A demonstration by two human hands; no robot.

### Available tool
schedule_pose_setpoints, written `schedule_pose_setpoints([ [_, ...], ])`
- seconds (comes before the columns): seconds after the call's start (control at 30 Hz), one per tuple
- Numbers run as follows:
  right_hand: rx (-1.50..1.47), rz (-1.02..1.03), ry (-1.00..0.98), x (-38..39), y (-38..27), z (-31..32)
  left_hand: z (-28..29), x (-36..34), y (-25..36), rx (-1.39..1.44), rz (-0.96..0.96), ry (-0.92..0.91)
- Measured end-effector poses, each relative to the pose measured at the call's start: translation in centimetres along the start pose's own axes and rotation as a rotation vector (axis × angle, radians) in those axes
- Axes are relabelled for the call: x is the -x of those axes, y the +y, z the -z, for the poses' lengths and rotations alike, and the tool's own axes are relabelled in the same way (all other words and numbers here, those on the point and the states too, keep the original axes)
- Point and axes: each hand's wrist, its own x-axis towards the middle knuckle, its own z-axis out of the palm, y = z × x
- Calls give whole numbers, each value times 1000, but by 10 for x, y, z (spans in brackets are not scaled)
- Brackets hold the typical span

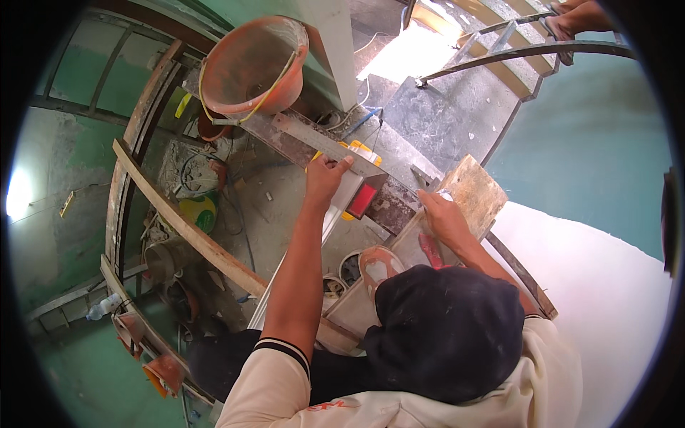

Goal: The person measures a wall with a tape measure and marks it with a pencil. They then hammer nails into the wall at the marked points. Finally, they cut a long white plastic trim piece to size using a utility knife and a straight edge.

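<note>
My left hand [325,178] is closed, thumb and fingers pinching the near edge of a flat metal blade [314,135] with a hole at its far end. Beside that hand, at the blade's near end, is a dark piece with a red face [362,200]. Long white strips [330,221] run back beneath my left forearm. My right hand [444,216] is curled around something small and whitish, mostly hidden. It rests beside a rough wooden block [474,187]. A red-handled tool [430,250] lies under my right wrist.
An orange bucket [250,68] with a yellow handle stands on the plank [282,139] ahead. Yellow objects lie beyond the blade. A long timber [189,217] crosses at left. Small containers [349,267] stand near my foot. At top right, another person's feet [564,28] are on stairs.
</note>
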Motion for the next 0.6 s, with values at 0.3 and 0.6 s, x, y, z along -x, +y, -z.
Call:
schedule_pose_setpoints([
  [0.3,-2,61,-6,-27,-8,13,11,-17,7,-12,-5,-41],
  [0.6,-11,98,36,-52,-13,11,8,-21,30,-33,30,-42],
])
